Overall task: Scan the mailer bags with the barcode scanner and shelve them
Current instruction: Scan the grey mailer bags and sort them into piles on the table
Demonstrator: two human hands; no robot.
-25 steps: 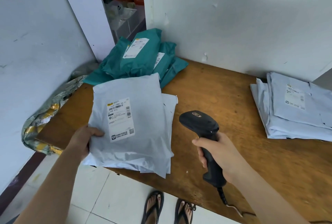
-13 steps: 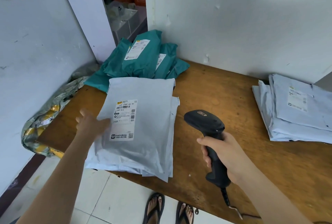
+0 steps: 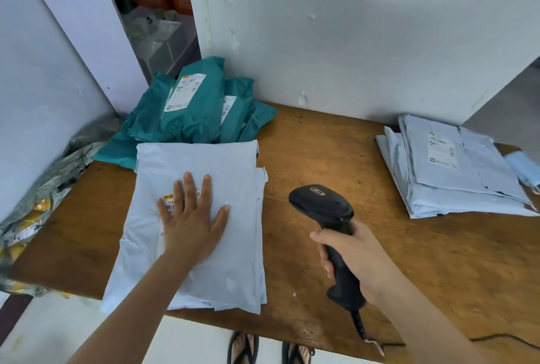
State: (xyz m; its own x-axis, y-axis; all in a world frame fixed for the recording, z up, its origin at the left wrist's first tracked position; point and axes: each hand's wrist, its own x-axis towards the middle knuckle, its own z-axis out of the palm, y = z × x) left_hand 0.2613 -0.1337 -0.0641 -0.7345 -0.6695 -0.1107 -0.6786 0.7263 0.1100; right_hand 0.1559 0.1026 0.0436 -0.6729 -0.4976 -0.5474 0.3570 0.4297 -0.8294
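Note:
A stack of pale grey mailer bags (image 3: 230, 176) lies flat at the front left of the wooden table (image 3: 336, 141). My left hand (image 3: 191, 217) rests flat on the top bag with fingers spread, covering most of its label. My right hand (image 3: 355, 255) grips the handle of a black barcode scanner (image 3: 321, 205), held just above the table to the right of the stack, its head pointing away from me. A second stack of grey mailer bags (image 3: 455, 170) lies at the right rear. Teal mailer bags (image 3: 198, 106) are piled at the left rear.
White walls enclose the table at the back and left. A crumpled silver and yellow bag (image 3: 38, 203) hangs off the table's left edge. The scanner cable (image 3: 496, 337) trails over the front edge. A blue face mask (image 3: 523, 167) lies at the far right. My sandalled feet (image 3: 268, 347) show below.
The top grey bag, held up at its left edge a second ago, now lies flat on the stack. My left hand has moved onto its label. The scanner has barely moved.

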